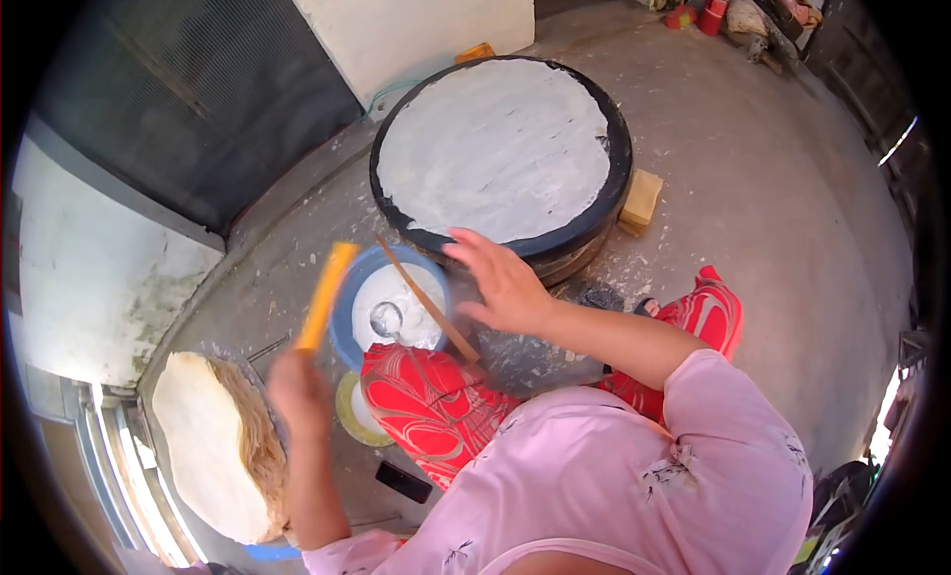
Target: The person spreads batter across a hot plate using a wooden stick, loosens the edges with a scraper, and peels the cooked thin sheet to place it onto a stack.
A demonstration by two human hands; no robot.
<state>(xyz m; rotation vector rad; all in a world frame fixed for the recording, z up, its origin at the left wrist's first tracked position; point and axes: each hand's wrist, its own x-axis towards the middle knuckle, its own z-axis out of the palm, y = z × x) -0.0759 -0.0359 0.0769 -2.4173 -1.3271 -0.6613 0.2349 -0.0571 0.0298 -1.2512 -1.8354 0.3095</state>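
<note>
My left hand (300,392), blurred by motion, grips a flat yellow scraper (327,298) that points up. My right hand (505,283) is open with fingers apart, near the front edge of a large round black griddle (619,149). A thin white sheet of batter (495,144) covers most of the griddle. Between my hands stands a blue basin (342,322) of white batter (421,322), with a metal ladle (386,320) in it. A wooden stick (426,298) lies across the basin, its near end by my knee.
A tall stack of thin flatbreads (213,446) stands at left. A dark phone (403,481) and a yellow-green dish (347,407) lie on the floor near my leg. A yellow block (641,201) sits beside the griddle. A red cylinder (713,8) and sacks are far right.
</note>
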